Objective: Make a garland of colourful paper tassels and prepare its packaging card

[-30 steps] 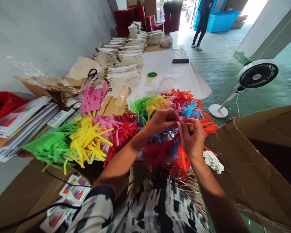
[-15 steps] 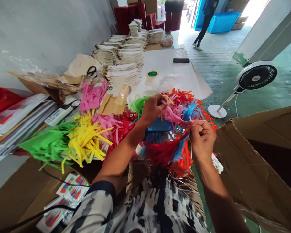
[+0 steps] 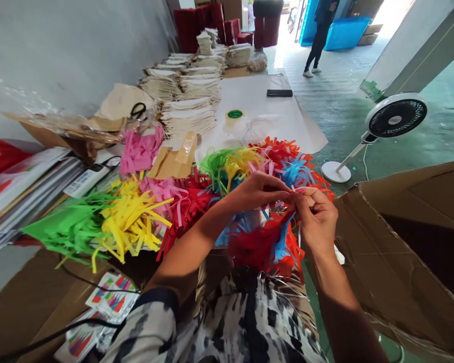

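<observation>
Where the fingers [image 3: 278, 187] of the left hand [image 3: 257, 190] and right hand [image 3: 316, 219] meet, we cannot tell which strip of the paper fringe [image 3: 257, 247] they pinch. The fringe hides the near table [image 3: 287, 126] beneath it. The top edge cuts off the standing person [image 3: 318, 38]; the right edge, the cardboard box [image 3: 419, 237].

I had the long table [image 3: 302, 132] under white paper there. A phone [image 3: 279, 93] lay far down it, a tape roll [image 3: 234, 115] nearer, and cream bag stacks [image 3: 189, 108] ran along the wall side. Closest in lay printed sheets [image 3: 22, 181], green fringe [image 3: 71, 227], yellow fringe [image 3: 130, 217] and the mixed fringe heap [image 3: 287, 169].
</observation>
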The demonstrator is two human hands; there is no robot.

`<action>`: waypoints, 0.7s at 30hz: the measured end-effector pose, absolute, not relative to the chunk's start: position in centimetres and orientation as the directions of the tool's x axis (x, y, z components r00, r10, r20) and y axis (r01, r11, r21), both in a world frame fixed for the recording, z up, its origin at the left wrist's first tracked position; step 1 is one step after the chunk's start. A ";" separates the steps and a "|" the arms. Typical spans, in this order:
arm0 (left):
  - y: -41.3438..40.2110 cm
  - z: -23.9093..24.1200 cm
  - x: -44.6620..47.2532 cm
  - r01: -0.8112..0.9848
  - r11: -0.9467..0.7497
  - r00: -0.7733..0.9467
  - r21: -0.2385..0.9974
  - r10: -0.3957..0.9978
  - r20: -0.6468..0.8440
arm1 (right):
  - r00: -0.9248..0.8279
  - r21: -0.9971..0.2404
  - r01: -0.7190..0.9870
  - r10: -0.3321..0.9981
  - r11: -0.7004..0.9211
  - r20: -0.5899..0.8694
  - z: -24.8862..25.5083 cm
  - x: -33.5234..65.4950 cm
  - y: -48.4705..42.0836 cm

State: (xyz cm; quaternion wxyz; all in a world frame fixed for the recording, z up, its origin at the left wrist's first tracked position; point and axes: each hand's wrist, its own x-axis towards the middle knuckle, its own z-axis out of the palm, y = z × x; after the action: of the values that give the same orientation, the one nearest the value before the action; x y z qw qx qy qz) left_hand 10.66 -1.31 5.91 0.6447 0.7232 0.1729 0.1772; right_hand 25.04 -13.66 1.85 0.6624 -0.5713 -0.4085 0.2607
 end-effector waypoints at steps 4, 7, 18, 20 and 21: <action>-1.8 4.3 11.0 -0.042 0.014 0.796 0.999 0.604 0.025 | 0.554 -0.976 0.080 0.805 0.203 0.213 1.5 24.6 -13.8; -2.9 3.4 11.5 -0.050 -0.106 0.675 0.993 0.729 0.112 | 0.576 -0.976 0.080 0.790 0.202 0.211 1.3 24.3 -13.7; -5.0 2.5 12.2 0.190 -0.445 0.579 0.875 0.771 0.266 | 0.572 -0.977 0.133 0.793 0.165 0.211 0.9 24.4 -13.6; -5.0 2.5 12.2 0.142 -0.359 0.584 0.923 0.783 0.215 | 0.562 -0.977 0.132 0.800 0.165 0.211 0.8 24.5 -13.7; -4.9 2.6 12.1 0.108 -0.305 0.590 0.946 0.786 0.186 | 0.560 -0.977 0.128 0.801 0.169 0.212 0.8 24.6 -13.8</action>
State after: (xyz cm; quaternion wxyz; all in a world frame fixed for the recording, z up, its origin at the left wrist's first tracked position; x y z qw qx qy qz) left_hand 12.13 -4.92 2.56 0.5050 0.7348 0.3039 0.3356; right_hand 24.56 -13.76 0.80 0.6559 -0.5913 -0.3930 0.2563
